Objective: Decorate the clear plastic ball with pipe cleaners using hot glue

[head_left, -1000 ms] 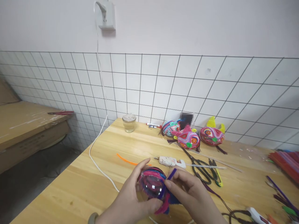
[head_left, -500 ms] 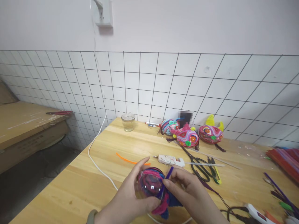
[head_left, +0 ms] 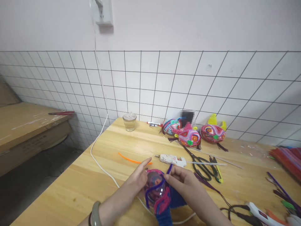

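Note:
A ball-shaped piece (head_left: 154,180) with a clear, shiny dome and pink, blue and dark coiled strands sits between my hands. A purple pipe cleaner (head_left: 151,189) curves across its dome, one end bending down at the left. My right hand (head_left: 182,182) pinches the upper end of that pipe cleaner between thumb and fingers. Against the ball's left side is my left hand (head_left: 139,175), index finger stretched out; its other fingers are partly hidden. Blue and pink fuzzy strips (head_left: 163,204) hang below the ball and under my right hand.
Beyond my hands lie a glue gun (head_left: 171,159), an orange strip (head_left: 129,160), black scissors (head_left: 202,168) and a yellow cutter (head_left: 218,174). Decorated fish-like balls (head_left: 189,137) and a glass (head_left: 129,122) stand near the wall. A white cable (head_left: 101,164) crosses the table; a white-handled tool (head_left: 261,215) lies right.
My left thumb has come off the ball's front, and the left hand has shifted up and away. The ball has turned, and the purple pipe cleaner now shows across its dome.

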A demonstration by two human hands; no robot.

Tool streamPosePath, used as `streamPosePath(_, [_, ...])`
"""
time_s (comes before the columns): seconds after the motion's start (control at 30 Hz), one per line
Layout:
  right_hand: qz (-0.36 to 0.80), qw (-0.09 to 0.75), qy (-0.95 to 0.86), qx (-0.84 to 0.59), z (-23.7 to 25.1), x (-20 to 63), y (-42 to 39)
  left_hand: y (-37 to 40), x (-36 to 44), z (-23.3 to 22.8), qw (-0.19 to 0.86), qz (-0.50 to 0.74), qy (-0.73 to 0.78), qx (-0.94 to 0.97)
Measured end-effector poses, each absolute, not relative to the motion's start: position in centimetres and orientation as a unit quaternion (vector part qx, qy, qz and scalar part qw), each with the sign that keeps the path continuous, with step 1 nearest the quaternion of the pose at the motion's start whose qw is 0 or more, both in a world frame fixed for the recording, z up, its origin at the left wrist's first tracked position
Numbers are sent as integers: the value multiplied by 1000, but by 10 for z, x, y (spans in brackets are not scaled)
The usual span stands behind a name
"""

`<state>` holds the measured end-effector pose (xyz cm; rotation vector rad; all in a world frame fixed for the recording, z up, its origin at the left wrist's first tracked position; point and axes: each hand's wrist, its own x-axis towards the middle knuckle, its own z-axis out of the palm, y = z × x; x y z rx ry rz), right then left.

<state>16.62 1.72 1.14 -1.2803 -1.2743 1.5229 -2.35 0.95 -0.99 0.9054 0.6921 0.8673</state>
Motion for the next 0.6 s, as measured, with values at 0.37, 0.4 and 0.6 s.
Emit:
streamPosePath(0.37, [656,361,-426,-508,-4,174,24,8,-21,4,785,361,340,371])
streamPosePath(0.4, [659,359,-421,-510,-5,175,25,8,-21,3,786,360,341,369])
streamPosePath(0.6, [665,358,-403,-517,-16,180,31,9,-22,0,797,353,330,362])
